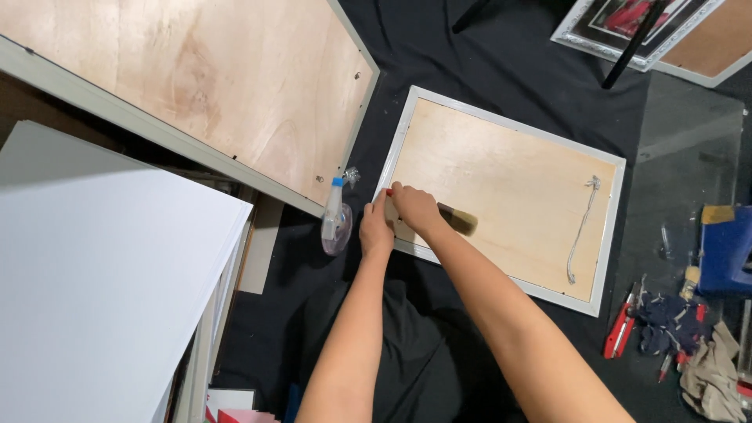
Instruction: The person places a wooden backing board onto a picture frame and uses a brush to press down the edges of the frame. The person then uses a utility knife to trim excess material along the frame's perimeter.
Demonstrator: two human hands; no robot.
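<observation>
— Where is the picture frame (501,196) and how does it stand?
— It lies face down on the dark floor (501,55), its plywood backing up, a hanging cord (581,227) already fixed near its far side.
— And the hands?
— Both meet at the near left edge. The right hand (413,208) has its fingers closed around a small red-tipped tool (388,192); the left hand (376,229) presses beside it, fingers curled, and what they grip cannot be told.
— How far along?
— The backing looks seated; that edge seems the part in hand. A spray bottle (335,222) lies just left, pliers (620,329) well right.
</observation>
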